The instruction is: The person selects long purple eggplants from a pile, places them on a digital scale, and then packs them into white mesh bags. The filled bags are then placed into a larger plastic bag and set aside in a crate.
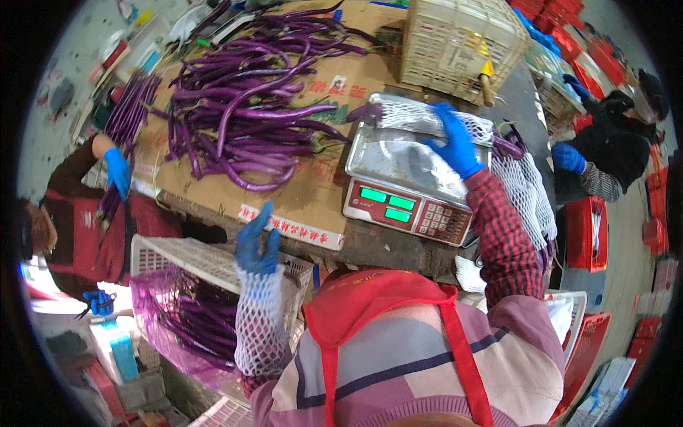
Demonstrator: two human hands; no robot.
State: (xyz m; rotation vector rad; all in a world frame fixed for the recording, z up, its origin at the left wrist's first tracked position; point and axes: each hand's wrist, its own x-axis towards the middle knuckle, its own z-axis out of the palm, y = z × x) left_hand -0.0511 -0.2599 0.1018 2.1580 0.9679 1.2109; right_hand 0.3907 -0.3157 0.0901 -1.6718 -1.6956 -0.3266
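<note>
My right hand [456,141], in a blue glove, rests over a bundle of long purple eggplants in a white foam net [408,116]. Its thumb is spread; whether the fingers grip the bundle is unclear. The bundle lies across the metal pan [363,155] of a digital scale [387,211] with lit green displays. My left hand [259,243], also blue-gloved, hovers near the table's front edge, fingers apart and holding nothing. A white foam net [260,320] is pulled over my left forearm. Loose purple eggplants [240,112] are heaped on cardboard [320,187] beyond my left hand.
A plastic crate [453,48] stands behind the scale, a yellow tool with a wooden handle [486,85] at its side. Netted eggplants [525,187] lie right. A crate [187,261] holds bagged eggplants [197,315]. Co-workers' gloved hands [117,173] [568,158] show at both sides.
</note>
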